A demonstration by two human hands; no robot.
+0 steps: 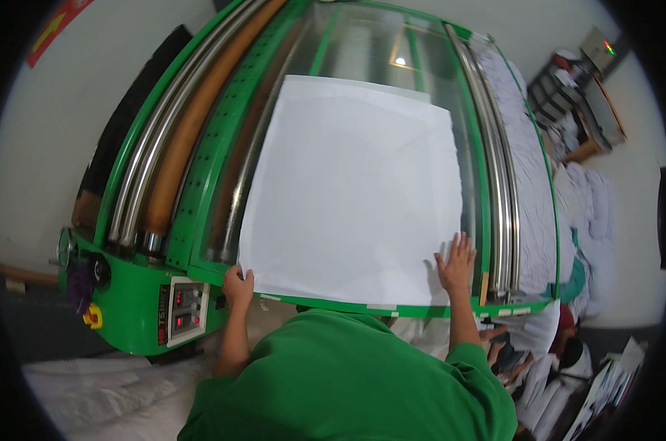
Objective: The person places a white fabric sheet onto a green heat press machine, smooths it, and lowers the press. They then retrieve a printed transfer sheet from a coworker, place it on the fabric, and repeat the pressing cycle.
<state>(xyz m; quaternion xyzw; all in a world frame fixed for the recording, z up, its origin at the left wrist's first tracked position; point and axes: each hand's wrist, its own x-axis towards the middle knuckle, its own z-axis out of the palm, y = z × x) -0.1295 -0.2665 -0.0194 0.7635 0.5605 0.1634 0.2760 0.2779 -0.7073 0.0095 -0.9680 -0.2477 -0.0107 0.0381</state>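
Note:
A large white sheet [355, 191] lies flat across the glassy bed of a green roller machine [237, 147]; whether it is cloth or paper I cannot tell. At its far edge a strip of a second layer shows beneath. My left hand [237, 285] is at the near left corner, its fingers curled closed on the sheet's edge. Over the near right edge lies my right hand [456, 263], fingers spread and flat, partly on the sheet and partly beside it.
An orange-brown roller [197, 117] and metal rollers run along the left. More metal rollers [495, 176] and draped pale cloth [528, 184] are on the right. A control panel [187, 310] sits at near left. People [546, 360] and cloth piles are at lower right.

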